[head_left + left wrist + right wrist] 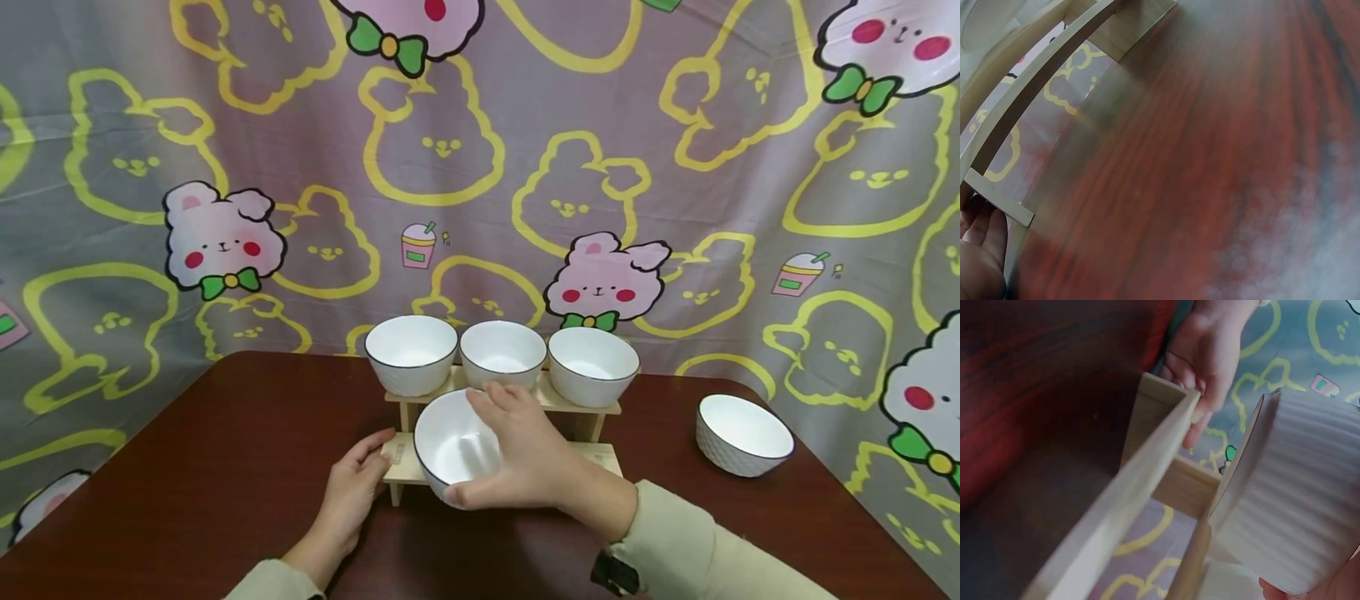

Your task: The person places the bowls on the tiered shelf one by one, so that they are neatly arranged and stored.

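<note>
My right hand (pixel 528 462) grips a white bowl (pixel 450 437) with a dark rim, thumb at the lower rim and fingers at the upper. The bowl is tilted with its inside toward me, in front of the lower tier of a two-tier wooden rack (pixel 600 457). At the rack's left end my left hand (pixel 352 487) holds the lower tier; the right wrist view shows that left hand (pixel 1207 353) around the board's end. The held bowl's ribbed-looking outside (pixel 1297 487) fills the right of that view. Three similar bowls, left (pixel 411 379), middle (pixel 501 354) and right (pixel 594 385), stand on the upper tier.
Another white bowl (pixel 738 454) with a patterned outside stands on the dark red-brown table (pixel 187 467), near its right edge. Behind the table hangs a grey curtain (pixel 322 158) printed with cartoon bunnies and yellow outlines.
</note>
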{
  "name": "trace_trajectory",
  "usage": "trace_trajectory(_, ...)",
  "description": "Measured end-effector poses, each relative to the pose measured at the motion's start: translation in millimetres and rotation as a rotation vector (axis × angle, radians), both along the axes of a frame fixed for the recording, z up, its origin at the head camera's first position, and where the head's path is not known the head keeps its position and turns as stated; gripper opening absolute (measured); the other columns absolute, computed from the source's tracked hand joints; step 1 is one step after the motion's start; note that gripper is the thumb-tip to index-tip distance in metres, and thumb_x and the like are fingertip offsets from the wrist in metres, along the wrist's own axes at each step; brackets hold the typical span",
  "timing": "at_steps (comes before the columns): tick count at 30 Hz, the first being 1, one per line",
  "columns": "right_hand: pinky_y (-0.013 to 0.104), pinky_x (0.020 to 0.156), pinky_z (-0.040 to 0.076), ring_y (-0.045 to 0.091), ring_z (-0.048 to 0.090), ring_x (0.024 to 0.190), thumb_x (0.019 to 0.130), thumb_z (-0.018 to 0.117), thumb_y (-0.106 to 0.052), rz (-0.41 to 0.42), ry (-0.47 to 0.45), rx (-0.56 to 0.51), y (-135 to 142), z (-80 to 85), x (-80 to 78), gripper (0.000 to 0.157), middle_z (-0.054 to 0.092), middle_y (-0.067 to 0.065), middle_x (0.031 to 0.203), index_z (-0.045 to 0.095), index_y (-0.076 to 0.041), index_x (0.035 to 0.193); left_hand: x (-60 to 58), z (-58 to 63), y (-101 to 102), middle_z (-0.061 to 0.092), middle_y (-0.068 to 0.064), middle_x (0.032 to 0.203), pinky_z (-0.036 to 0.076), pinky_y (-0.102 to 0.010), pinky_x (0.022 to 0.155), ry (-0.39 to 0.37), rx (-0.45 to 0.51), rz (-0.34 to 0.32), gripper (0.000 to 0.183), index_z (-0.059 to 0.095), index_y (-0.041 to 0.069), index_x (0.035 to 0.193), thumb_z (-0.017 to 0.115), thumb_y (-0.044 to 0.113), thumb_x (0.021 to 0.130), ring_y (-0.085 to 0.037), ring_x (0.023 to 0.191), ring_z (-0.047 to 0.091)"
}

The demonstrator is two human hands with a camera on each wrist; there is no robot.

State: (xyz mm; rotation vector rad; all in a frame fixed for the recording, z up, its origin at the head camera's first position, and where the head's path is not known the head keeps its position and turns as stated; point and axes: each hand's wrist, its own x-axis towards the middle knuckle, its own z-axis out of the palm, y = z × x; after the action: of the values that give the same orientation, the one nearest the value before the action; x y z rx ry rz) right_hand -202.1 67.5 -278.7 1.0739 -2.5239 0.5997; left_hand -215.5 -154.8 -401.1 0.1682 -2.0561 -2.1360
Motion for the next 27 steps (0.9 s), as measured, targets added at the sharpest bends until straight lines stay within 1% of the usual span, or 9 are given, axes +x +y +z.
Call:
trace_trajectory(2,0.047,0.093,0.038,0.033,0.042,0.115,0.055,0.075,-0.053,0.006,-0.013,-0.012,-3.4,-4.6,-1.2,0.093,0.053,0.013,0.123,0.052,0.000,0.129,0.4,0.5,-0.5,0.055,-0.022,0.125,0.049,-0.021,0.072,0.000,0.000,0.001,0.039,0.050,-0.001,0.129,0.046,0.004,0.091,-0.004,0.087,0.059)
trace_trajectory(6,0.050,0.094,0.037,0.035,0.040,0.117,0.054,0.075,-0.053,-0.018,-0.078,-0.035,-10.0,-13.3,-2.6,0.095,0.051,0.018,0.129,0.050,-0.001,0.131,0.9,0.7,-1.3,0.056,-0.020,0.123,0.049,-0.021,0.073,0.001,-0.002,0.001,0.039,0.050,0.000,0.130,0.046,0.004,0.091,-0.004,0.087,0.059)
trace_trajectory(8,0.050,0.093,0.037,0.036,0.041,0.117,0.054,0.075,-0.052,-0.031,-0.093,-0.046,-13.6,-17.7,-2.8,0.096,0.050,0.020,0.129,0.051,-0.001,0.131,0.8,0.2,-1.3,0.057,-0.020,0.123,0.049,-0.021,0.073,0.000,-0.003,0.001,0.039,0.050,0.000,0.130,0.046,0.005,0.091,-0.003,0.087,0.058)
trace_trajectory(12,0.049,0.090,0.040,0.037,0.043,0.113,0.053,0.076,-0.052,-0.044,-0.074,-0.054,-20.4,-26.7,-4.6,0.094,0.052,0.021,0.125,0.053,-0.001,0.128,0.6,-1.3,-0.6,0.058,-0.018,0.121,0.049,-0.021,0.072,-0.003,-0.002,0.008,0.038,0.050,0.000,0.129,0.046,0.005,0.092,-0.002,0.086,0.058)
trace_trajectory(16,0.047,0.086,0.041,0.036,0.044,0.109,0.052,0.076,-0.053,-0.061,-0.036,-0.052,-24.4,-34.5,-6.5,0.092,0.053,0.016,0.119,0.054,-0.002,0.125,0.5,-2.9,0.3,0.059,-0.017,0.120,0.049,-0.020,0.071,-0.006,-0.002,0.010,0.038,0.050,0.000,0.129,0.047,0.006,0.092,-0.002,0.085,0.058)
trace_trajectory(19,0.047,0.087,0.040,0.035,0.044,0.109,0.053,0.075,-0.055,-0.080,-0.016,-0.037,-26.1,-39.1,-8.6,0.093,0.053,0.015,0.118,0.054,-0.001,0.126,-0.4,-3.0,0.7,0.058,-0.018,0.121,0.049,-0.021,0.071,-0.006,0.003,0.008,0.037,0.051,0.000,0.129,0.047,0.006,0.092,-0.002,0.085,0.059)
trace_trajectory(22,0.047,0.088,0.038,0.036,0.043,0.110,0.054,0.074,-0.056,-0.092,0.000,-0.026,-27.6,-41.9,-10.7,0.094,0.052,0.016,0.119,0.053,0.000,0.126,-0.6,-2.6,0.4,0.059,-0.018,0.120,0.049,-0.021,0.071,-0.002,0.002,0.005,0.038,0.051,0.000,0.129,0.047,0.005,0.092,-0.002,0.084,0.059)
trace_trajectory(27,0.049,0.090,0.036,0.037,0.042,0.111,0.057,0.073,-0.057,-0.090,0.014,-0.026,-30.6,-43.7,-13.7,0.094,0.051,0.016,0.121,0.052,0.001,0.127,-0.4,-1.5,-0.7,0.060,-0.015,0.118,0.049,-0.021,0.071,0.003,0.001,0.001,0.038,0.050,0.000,0.129,0.047,0.006,0.092,-0.002,0.084,0.058)
